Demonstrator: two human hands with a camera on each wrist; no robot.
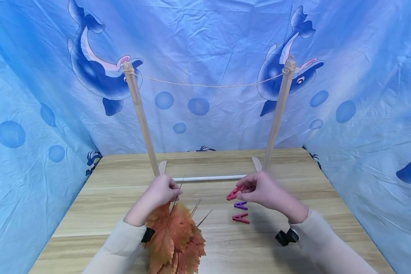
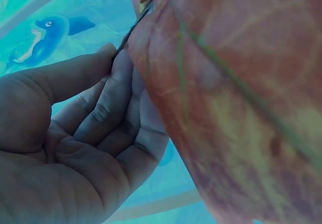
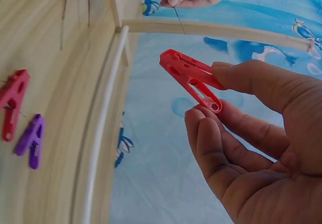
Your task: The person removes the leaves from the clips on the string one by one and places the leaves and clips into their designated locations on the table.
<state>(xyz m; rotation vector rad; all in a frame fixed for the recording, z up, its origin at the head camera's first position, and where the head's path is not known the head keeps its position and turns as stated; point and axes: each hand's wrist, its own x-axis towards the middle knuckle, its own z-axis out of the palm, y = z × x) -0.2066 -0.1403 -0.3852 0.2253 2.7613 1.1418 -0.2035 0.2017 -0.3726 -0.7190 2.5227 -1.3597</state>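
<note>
My left hand pinches the thin stem of an orange-red leaf between thumb and forefinger. In the left wrist view, the leaf hangs beside the fingers and covers much of the picture. More leaves lie on the table beneath it, their stems pointing away from me. Between its thumb and fingers, my right hand holds a red clothespin by its handle ends, raised off the table. Below that hand, a purple clothespin and another red clothespin lie on the wood.
Two wooden posts, left and right, stand at the back of the table. A thin sagging string joins their tops, and a white rod their bases. Blue dolphin-print cloth hangs behind and at both sides.
</note>
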